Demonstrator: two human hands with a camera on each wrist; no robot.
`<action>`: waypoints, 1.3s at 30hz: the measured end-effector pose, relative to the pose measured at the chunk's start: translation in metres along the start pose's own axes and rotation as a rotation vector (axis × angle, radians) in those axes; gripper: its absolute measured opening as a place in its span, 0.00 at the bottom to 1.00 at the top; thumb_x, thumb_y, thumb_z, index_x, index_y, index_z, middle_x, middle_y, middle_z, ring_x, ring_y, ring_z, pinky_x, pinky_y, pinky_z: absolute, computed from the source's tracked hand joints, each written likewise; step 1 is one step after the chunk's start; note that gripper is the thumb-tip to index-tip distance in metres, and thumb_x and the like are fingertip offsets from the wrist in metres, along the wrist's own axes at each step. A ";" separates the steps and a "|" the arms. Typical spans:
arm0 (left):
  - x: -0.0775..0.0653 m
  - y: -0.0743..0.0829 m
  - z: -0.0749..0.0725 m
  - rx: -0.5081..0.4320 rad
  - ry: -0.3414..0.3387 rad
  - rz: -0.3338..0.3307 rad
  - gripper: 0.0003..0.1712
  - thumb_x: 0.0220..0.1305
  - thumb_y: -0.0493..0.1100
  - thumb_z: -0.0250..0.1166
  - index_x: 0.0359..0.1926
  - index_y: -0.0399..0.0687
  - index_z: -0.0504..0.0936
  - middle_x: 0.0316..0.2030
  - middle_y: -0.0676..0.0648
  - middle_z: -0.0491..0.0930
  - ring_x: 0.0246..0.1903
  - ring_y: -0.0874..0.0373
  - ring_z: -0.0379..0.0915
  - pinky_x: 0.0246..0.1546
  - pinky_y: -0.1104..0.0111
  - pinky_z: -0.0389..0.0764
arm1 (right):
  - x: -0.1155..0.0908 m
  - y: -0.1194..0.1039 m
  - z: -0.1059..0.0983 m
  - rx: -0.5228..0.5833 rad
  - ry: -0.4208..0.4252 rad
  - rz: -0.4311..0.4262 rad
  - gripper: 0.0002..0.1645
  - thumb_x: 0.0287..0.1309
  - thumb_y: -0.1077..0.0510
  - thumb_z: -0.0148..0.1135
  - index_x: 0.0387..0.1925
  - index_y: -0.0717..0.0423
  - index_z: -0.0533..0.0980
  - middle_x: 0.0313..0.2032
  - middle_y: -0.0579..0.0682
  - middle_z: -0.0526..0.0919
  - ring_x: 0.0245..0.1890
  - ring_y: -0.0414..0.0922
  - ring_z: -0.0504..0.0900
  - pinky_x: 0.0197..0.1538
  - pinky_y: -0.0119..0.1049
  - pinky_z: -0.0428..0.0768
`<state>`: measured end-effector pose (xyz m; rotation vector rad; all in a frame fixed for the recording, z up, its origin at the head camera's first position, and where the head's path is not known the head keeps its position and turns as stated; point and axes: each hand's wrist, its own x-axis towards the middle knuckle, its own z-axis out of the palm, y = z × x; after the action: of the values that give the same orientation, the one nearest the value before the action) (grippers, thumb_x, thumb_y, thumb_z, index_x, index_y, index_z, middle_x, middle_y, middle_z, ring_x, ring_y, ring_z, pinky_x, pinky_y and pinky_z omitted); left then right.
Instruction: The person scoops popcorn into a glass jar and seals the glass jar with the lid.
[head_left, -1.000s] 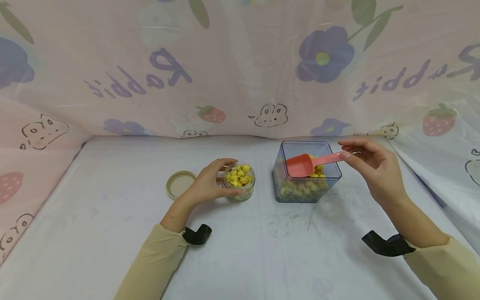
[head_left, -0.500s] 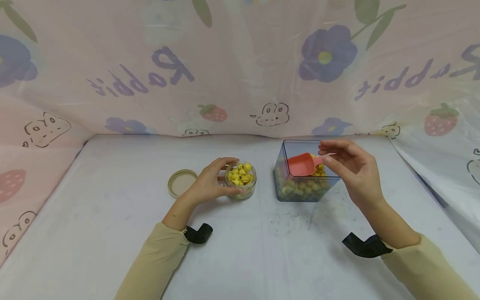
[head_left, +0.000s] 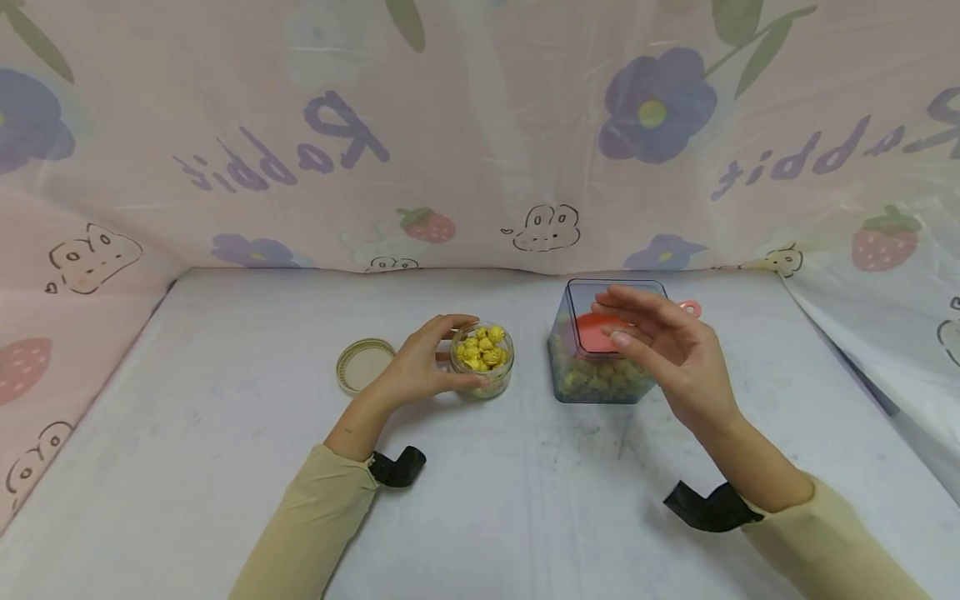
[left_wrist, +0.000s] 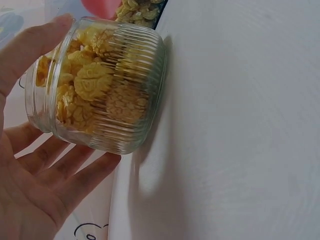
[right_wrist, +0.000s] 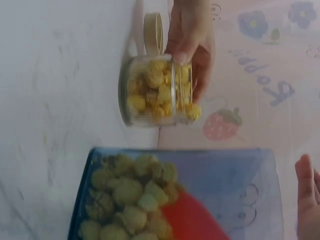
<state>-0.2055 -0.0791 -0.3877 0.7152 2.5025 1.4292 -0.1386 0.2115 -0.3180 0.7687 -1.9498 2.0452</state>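
My left hand (head_left: 418, 367) grips a ribbed glass jar (left_wrist: 107, 135) around its side, thumb on one side and fingers on the other. Yellow popcorn balls (head_left: 481, 350) fill the jar to its rim. To the right stands a clear bluish square container (head_left: 567, 396), partly filled with more popcorn (right_wrist: 127, 200). Inside it lies a red scoop (head_left: 594, 332), its handle end (head_left: 692, 308) poking past the right rim. My right hand (head_left: 678, 362) is over the container with loosely bent fingers and holds nothing. It hides part of the scoop in the head view.
A round gold-rimmed lid (head_left: 365, 367) lies on the white tabletop (head_left: 480, 508), just left of the jar and behind the left wrist. A pink printed curtain (head_left: 480, 142) hangs along the back and sides.
My right hand has let go of the scoop handle and moved left over the container. The scoop stays in the popcorn container. The left hand and jar have kept their place.
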 end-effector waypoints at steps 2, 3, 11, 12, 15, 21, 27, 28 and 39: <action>0.000 0.000 0.000 -0.002 -0.002 -0.004 0.45 0.46 0.42 0.78 0.66 0.48 0.66 0.64 0.45 0.67 0.62 0.45 0.67 0.58 0.59 0.76 | -0.002 0.000 0.004 -0.003 -0.023 0.015 0.27 0.55 0.81 0.51 0.59 0.75 0.68 0.55 0.54 0.79 0.57 0.47 0.78 0.55 0.33 0.79; 0.000 0.001 0.000 -0.004 -0.002 -0.005 0.45 0.46 0.43 0.78 0.66 0.49 0.66 0.64 0.45 0.67 0.62 0.45 0.67 0.58 0.59 0.76 | -0.002 0.000 0.006 -0.001 -0.039 0.018 0.28 0.55 0.81 0.51 0.60 0.74 0.68 0.56 0.54 0.78 0.57 0.47 0.78 0.55 0.33 0.79; 0.000 -0.001 0.000 -0.024 -0.009 0.001 0.46 0.46 0.42 0.78 0.66 0.46 0.66 0.64 0.44 0.67 0.63 0.46 0.66 0.58 0.59 0.76 | -0.007 0.001 0.023 -0.009 -0.079 0.016 0.31 0.55 0.81 0.52 0.62 0.72 0.66 0.61 0.56 0.75 0.60 0.46 0.76 0.58 0.31 0.77; 0.000 -0.001 0.000 -0.028 -0.010 0.003 0.46 0.46 0.42 0.78 0.66 0.46 0.66 0.64 0.44 0.66 0.63 0.46 0.66 0.58 0.59 0.76 | -0.008 0.002 0.024 -0.016 -0.081 0.014 0.32 0.54 0.81 0.53 0.63 0.73 0.65 0.61 0.56 0.74 0.61 0.46 0.75 0.59 0.31 0.77; 0.001 -0.001 0.001 -0.040 -0.012 0.003 0.46 0.46 0.41 0.78 0.66 0.45 0.66 0.64 0.43 0.66 0.63 0.47 0.65 0.59 0.59 0.76 | -0.009 0.004 0.030 -0.056 -0.094 0.025 0.33 0.55 0.80 0.55 0.64 0.72 0.64 0.63 0.56 0.73 0.63 0.45 0.73 0.62 0.32 0.74; 0.001 -0.001 0.001 -0.036 -0.004 -0.002 0.46 0.46 0.41 0.78 0.66 0.45 0.66 0.64 0.43 0.67 0.63 0.47 0.66 0.59 0.59 0.76 | -0.012 0.008 0.039 -0.155 -0.126 0.096 0.36 0.58 0.74 0.59 0.68 0.66 0.62 0.66 0.52 0.69 0.66 0.45 0.69 0.64 0.32 0.70; 0.000 -0.001 0.001 -0.033 0.002 -0.005 0.47 0.46 0.42 0.78 0.66 0.46 0.66 0.64 0.43 0.66 0.62 0.46 0.67 0.58 0.58 0.76 | -0.015 0.020 0.046 -0.176 -0.167 0.103 0.39 0.58 0.75 0.57 0.70 0.63 0.58 0.69 0.54 0.63 0.69 0.44 0.65 0.66 0.30 0.68; 0.000 0.000 0.001 -0.034 0.004 -0.005 0.46 0.46 0.43 0.78 0.66 0.46 0.66 0.64 0.43 0.66 0.62 0.46 0.67 0.58 0.58 0.76 | -0.015 0.022 0.047 -0.179 -0.175 0.111 0.39 0.58 0.75 0.57 0.70 0.62 0.57 0.70 0.54 0.62 0.69 0.45 0.64 0.66 0.30 0.67; 0.000 0.000 0.001 -0.051 0.014 0.013 0.46 0.46 0.42 0.78 0.66 0.46 0.67 0.63 0.42 0.67 0.61 0.46 0.67 0.58 0.58 0.76 | -0.010 0.044 0.053 -0.203 -0.274 0.210 0.45 0.63 0.69 0.56 0.75 0.57 0.45 0.74 0.56 0.51 0.73 0.55 0.52 0.69 0.33 0.62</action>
<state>-0.2052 -0.0788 -0.3885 0.7158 2.4661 1.5015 -0.1401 0.1573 -0.3618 0.8686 -2.4388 1.8903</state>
